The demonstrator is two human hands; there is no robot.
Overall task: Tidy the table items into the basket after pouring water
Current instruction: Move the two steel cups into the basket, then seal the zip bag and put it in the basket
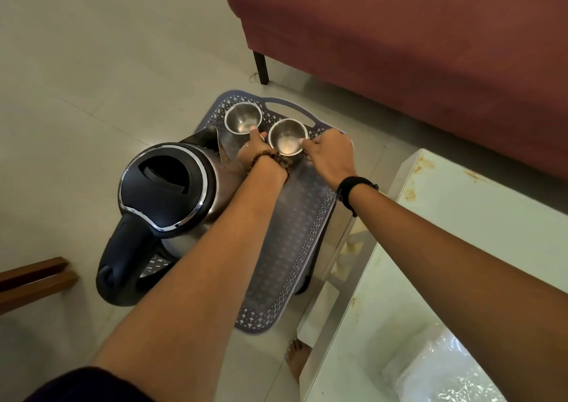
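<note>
In the basket (307,217) on the floor, the left hand (258,152) pinches the far cup (242,118); the right hand (330,155) pinches the nearer cup (287,138), right of the kettle (166,186).

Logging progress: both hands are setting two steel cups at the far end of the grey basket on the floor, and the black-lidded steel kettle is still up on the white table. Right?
Not quite. The head view shows the black-lidded steel kettle in the grey perforated plastic basket, not on the table. The left hand and right hand do hold the cups.
</note>
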